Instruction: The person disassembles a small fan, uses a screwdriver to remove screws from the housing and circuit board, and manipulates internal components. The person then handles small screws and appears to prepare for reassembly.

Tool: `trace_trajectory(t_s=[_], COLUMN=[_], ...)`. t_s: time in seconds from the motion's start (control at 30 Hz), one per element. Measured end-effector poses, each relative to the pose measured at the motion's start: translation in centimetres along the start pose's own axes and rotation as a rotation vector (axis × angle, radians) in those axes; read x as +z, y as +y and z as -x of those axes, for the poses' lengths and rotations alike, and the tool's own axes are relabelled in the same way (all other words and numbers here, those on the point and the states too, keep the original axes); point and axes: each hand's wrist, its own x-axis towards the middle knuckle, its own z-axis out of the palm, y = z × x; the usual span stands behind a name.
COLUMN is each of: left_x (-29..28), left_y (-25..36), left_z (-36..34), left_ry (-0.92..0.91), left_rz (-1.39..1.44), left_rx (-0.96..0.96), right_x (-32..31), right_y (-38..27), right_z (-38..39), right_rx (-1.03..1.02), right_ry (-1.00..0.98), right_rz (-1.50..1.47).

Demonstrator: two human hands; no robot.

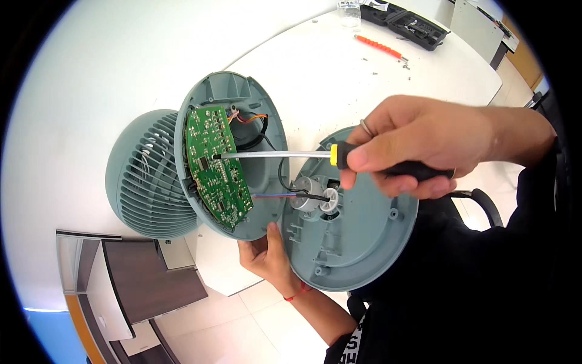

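My right hand (418,145) grips a screwdriver (285,155) by its black and yellow handle. The metal shaft points left, its dark tip over the green circuit board (215,170); whether it touches cannot be made out. That board sits inside the opened grey-green base of a fan (151,176), whose slatted round head lies at the left. My left hand (267,258) holds the lower rim of this base, thumb on the edge. Beside it rests the round base cover (364,236), carrying a small motor (306,194) and a white wheel (329,200). Wires join the two halves.
On the white table (291,79) lie an orange flexible shaft (379,47), several small screws (406,65) and an open black tool case (418,27). A clear container (349,13) stands by the case. A black chair (482,203) is at the right, below the table's edge.
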Motion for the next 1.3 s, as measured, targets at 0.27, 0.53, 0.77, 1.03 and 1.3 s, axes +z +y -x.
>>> trace_trajectory(t_s=[0.27, 0.53, 0.77, 1.03, 1.3], left_x=[1.8, 0.4, 1.0, -0.7, 0.1], left_y=[-0.9, -0.6, -1.3, -1.0, -1.2], left_z=[0.1, -0.3, -0.4, -0.4, -0.2], left_ry=[-0.101, -0.072, -0.094, -0.03, -0.046], left_rz=[0.056, 0.027, 0.019, -0.049, -0.055], left_rx=[-0.012, 0.017, -0.006, 0.006, 0.042], right_x=[0.3, -3.6, -1.0, -1.6, -2.6], right_y=[1.8, -0.5, 0.4, -1.1, 2.9], right_z=[1.2, -0.8, 1.4, -0.1, -1.1], right_rx=[-0.589, -0.212, -0.438, -0.094, -0.631], right_ry=[0.514, 0.051, 0.586, 0.118, 0.441], right_rz=[1.639, 0.704, 1.453, 0.663, 1.178])
